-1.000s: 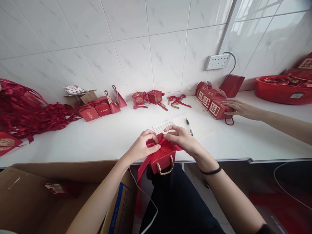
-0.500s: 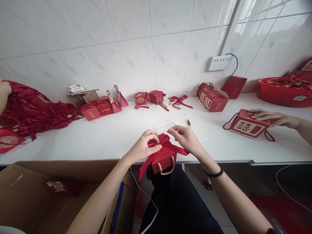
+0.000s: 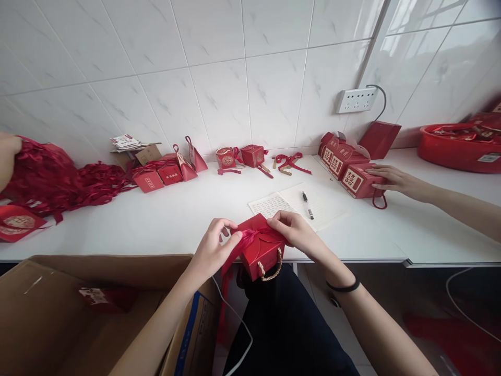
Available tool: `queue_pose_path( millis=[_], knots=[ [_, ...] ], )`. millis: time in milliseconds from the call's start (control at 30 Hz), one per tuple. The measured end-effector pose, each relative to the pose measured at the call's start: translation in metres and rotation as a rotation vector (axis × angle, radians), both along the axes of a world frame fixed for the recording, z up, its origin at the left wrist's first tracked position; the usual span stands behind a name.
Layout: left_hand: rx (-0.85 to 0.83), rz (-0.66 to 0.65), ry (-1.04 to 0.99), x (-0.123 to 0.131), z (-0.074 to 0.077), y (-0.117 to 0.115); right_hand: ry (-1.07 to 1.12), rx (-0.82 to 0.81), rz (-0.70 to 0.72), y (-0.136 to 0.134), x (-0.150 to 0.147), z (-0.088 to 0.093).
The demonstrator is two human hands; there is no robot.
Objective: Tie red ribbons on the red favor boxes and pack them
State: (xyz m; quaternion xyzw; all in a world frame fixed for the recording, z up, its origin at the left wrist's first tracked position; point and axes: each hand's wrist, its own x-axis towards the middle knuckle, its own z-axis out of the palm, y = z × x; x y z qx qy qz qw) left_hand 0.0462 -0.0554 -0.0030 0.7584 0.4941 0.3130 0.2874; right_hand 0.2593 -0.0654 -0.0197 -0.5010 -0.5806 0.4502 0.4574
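A small red gift box (image 3: pixel 263 252) with a gold rope handle (image 3: pixel 271 270) rests above my lap at the table's front edge. A dark red satin ribbon (image 3: pixel 252 237) lies across its top, gathered at a knot in the middle. On the box's left, my left hand (image 3: pixel 217 245) pinches the ribbon between thumb and fingertips. At the right side my right hand (image 3: pixel 294 230) is closed on the ribbon's other side, the fingertips partly hiding it. One ribbon tail hangs below the table edge at the left.
Right of me a co-worker's hand (image 3: pixel 395 180) holds a red box (image 3: pixel 358 181) beside similar boxes. An open cardboard box (image 3: pixel 109 258) stands lower left. Ribbons (image 3: pixel 50 177) are heaped at left, near another person's hand. A notebook (image 3: pixel 287 201) and pen (image 3: pixel 307 204) lie ahead.
My hands have moved apart, drawing the bow's loops out sideways; the knot looks tighter and flatter. The co-worker's hand has moved its red box back and left against the other boxes.
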Motion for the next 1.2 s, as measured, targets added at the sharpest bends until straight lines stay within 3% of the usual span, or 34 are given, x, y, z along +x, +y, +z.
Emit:
queue_pose_path(
  millis=[67, 133, 333, 533, 767, 1000, 1200],
  knots=[
    [-0.024, 0.103, 0.006, 0.002, 0.0, -0.004, 0.054, -0.043, -0.022, 0.0, -0.002, -0.003],
    [-0.039, 0.126, 0.031, 0.005, 0.0, -0.007, 0.091, -0.072, -0.041, -0.001, -0.003, -0.006],
    [-0.023, -0.016, -0.019, 0.01, 0.0, -0.007, 0.184, -0.097, -0.036, -0.006, -0.003, -0.008],
    [-0.121, -0.091, -0.085, 0.007, 0.004, 0.006, 0.342, -0.165, 0.004, -0.007, -0.004, -0.011],
    [-0.162, 0.115, -0.038, 0.01, 0.003, 0.002, 0.403, -0.176, -0.016, -0.006, -0.007, -0.015],
    [-0.132, 0.118, -0.014, 0.02, -0.01, -0.004, 0.488, -0.175, -0.067, -0.008, -0.011, -0.018],
    [-0.089, 0.111, -0.051, 0.027, -0.013, -0.007, 0.622, -0.181, -0.113, -0.012, -0.016, -0.021]
  ],
)
